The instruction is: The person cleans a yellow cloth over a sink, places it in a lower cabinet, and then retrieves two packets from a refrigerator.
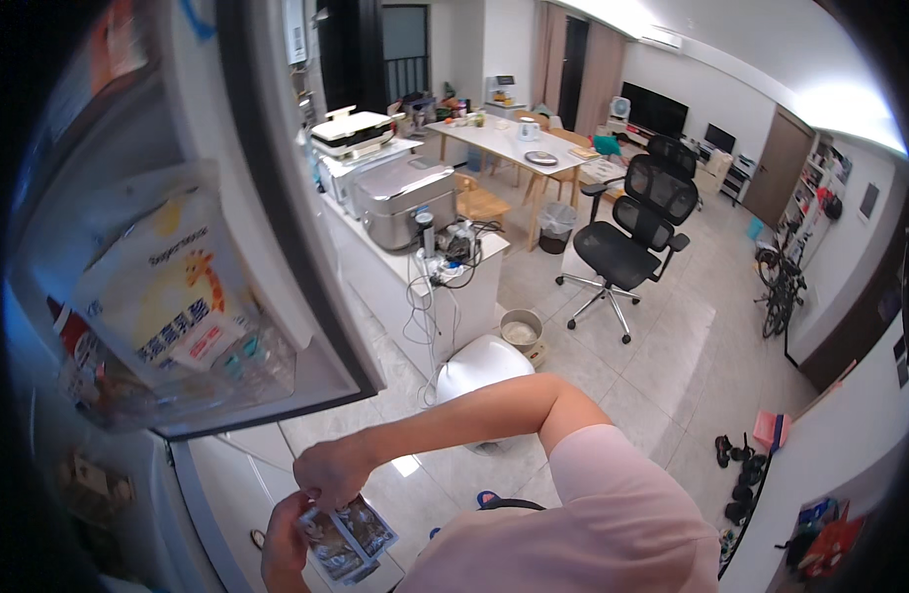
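Both of my hands are close together at the lower left, beside an open refrigerator. My right hand (337, 467), on an arm reaching across from a pink sleeve (625, 482), pinches the top edge of shiny plastic sachets (337, 552) with dark contents. My left hand (285, 534) grips the same sachets at their upper left corner. They look like two flat packets side by side, hanging below the fingers; whether they are joined I cannot tell. Above my hands stands the refrigerator door (277, 222), whose clear bin (269, 370) holds a printed pouch (165, 289).
A white stool (484, 363) stands past my right forearm, near a metal pot (521, 330) on the floor. A counter (395, 259) carries a steel appliance (406, 196) and tangled cables (425, 311). Further off are an office chair (621, 244), a dining table (499, 137) and a person (609, 144).
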`<move>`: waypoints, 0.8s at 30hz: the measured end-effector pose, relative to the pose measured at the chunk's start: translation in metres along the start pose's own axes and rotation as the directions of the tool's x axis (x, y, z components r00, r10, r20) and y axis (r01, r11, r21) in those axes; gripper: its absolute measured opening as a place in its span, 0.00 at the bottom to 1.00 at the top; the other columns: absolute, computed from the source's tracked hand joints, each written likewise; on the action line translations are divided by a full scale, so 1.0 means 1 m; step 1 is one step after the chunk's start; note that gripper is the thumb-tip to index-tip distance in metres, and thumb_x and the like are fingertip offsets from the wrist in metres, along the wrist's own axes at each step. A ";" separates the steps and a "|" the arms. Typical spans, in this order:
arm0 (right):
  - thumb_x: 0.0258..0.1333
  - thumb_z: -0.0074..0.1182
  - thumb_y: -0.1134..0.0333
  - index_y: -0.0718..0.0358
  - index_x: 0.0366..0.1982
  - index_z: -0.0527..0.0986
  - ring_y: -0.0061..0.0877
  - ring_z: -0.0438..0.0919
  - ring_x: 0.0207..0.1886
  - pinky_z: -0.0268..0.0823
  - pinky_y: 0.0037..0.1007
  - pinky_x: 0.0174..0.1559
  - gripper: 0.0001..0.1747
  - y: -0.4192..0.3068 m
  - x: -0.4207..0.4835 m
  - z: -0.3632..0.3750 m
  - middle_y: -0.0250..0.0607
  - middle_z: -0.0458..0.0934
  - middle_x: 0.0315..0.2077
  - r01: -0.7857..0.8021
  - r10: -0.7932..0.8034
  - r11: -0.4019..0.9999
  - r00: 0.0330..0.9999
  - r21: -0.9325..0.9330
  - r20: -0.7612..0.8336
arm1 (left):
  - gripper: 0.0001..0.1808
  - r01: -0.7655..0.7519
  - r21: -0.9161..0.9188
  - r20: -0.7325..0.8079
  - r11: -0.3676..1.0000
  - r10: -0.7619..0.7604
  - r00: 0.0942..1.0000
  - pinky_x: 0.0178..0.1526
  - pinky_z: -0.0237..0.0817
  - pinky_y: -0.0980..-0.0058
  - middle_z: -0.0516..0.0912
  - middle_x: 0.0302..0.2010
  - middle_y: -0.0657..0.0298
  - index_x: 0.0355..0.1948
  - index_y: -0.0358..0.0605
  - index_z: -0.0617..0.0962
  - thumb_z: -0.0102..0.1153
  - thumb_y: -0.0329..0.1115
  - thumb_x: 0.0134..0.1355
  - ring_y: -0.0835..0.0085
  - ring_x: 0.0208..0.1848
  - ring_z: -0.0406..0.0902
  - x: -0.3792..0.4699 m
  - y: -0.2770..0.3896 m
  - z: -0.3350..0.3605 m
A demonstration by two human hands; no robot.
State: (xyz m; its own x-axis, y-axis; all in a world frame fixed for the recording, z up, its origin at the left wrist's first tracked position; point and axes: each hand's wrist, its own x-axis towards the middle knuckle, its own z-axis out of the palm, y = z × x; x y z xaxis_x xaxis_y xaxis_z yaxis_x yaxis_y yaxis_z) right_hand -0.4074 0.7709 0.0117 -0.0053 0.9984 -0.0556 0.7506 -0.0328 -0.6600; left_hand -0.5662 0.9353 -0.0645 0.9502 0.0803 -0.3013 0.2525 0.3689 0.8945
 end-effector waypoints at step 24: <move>0.64 0.51 0.63 0.71 0.22 0.73 0.17 0.68 0.24 0.63 0.28 0.28 0.19 0.043 -0.046 0.004 0.34 0.72 0.18 0.152 -0.036 0.884 0.965 0.441 -0.261 | 0.06 -0.205 0.465 -0.105 0.861 0.283 0.953 0.30 0.64 0.81 0.80 0.25 0.66 0.30 0.34 0.79 0.62 0.28 0.58 0.83 0.26 0.72 0.012 0.029 0.082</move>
State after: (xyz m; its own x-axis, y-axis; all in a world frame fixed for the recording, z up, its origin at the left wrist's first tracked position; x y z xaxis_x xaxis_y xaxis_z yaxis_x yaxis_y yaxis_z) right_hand -0.3779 0.7231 -0.0172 0.1407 0.9761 0.1657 0.3715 0.1031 -0.9227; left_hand -0.5321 0.8709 -0.0151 0.9580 0.2786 -0.0685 0.1081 -0.1293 0.9857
